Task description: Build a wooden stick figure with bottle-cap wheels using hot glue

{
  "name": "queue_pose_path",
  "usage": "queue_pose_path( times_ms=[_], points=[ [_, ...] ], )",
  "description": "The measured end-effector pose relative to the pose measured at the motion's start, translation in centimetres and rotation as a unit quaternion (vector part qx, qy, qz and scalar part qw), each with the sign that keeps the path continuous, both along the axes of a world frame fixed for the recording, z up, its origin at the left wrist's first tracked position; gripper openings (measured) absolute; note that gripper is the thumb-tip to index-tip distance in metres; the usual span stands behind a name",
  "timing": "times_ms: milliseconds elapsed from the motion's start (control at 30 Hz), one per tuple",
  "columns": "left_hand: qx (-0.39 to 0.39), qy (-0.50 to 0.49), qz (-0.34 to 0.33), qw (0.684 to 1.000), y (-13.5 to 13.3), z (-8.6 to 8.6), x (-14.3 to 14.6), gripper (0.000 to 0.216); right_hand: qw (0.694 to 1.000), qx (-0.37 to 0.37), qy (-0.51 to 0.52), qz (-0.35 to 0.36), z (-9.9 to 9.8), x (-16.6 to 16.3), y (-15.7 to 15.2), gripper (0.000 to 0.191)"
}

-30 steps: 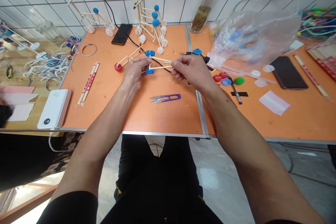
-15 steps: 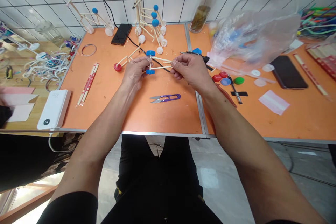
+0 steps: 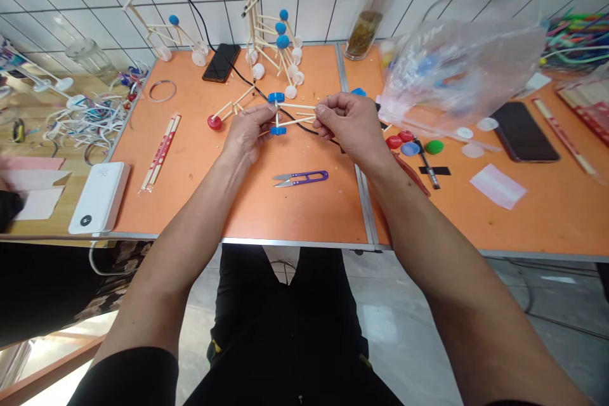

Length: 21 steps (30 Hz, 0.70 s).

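Note:
Above the middle of the table, I hold a small wooden stick frame (image 3: 297,120) with blue bottle caps (image 3: 276,97) as wheels on its short axle. My left hand (image 3: 247,132) is closed on the axle end, thumb and fingers between the two caps. My right hand (image 3: 347,120) pinches the far ends of the long sticks, and its fingertips hide where they meet. Purple thread snips (image 3: 302,178) lie in front of my hands. Behind my left hand rests another stick piece with a red cap (image 3: 215,122).
Finished-looking stick models with blue and white caps (image 3: 283,41) stand by the wall near a black phone (image 3: 221,63). Wrapped chopsticks (image 3: 160,152) and a white power bank (image 3: 99,198) lie left. Right are loose caps (image 3: 410,149), a plastic bag (image 3: 461,70) and another phone (image 3: 526,132).
The stick frame and my right hand have shifted slightly right. The frame's long sticks have tilted a little, with both hands still closed on it.

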<state>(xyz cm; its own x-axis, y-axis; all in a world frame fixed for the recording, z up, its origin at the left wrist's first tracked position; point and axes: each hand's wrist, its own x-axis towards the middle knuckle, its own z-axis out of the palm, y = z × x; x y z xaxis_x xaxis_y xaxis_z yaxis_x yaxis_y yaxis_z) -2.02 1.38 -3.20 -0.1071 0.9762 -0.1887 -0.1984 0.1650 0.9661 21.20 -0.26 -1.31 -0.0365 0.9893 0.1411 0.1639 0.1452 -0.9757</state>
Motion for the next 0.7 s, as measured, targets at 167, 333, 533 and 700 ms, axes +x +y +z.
queue_pose_path(
  times_ms=[167,333,533,700],
  points=[
    [-0.011,0.002,-0.006,1.000,-0.4,0.4,0.3,0.019,1.000,0.006,-0.002,-0.013,-0.1,0.2,0.2,0.027],
    [-0.011,-0.019,0.011,1.000,-0.1,-0.2,0.3,0.010,1.000,-0.004,-0.012,-0.019,0.6,0.6,-0.1,0.025],
    [0.065,0.080,0.098,0.990,0.1,0.1,-0.2,0.017,0.998,0.021,-0.051,-0.019,0.8,0.9,-0.2,0.025],
    [0.174,0.172,0.070,0.967,-1.4,2.6,-0.1,0.023,0.992,0.051,-0.116,-0.008,0.8,1.5,0.0,0.024]
  ],
)
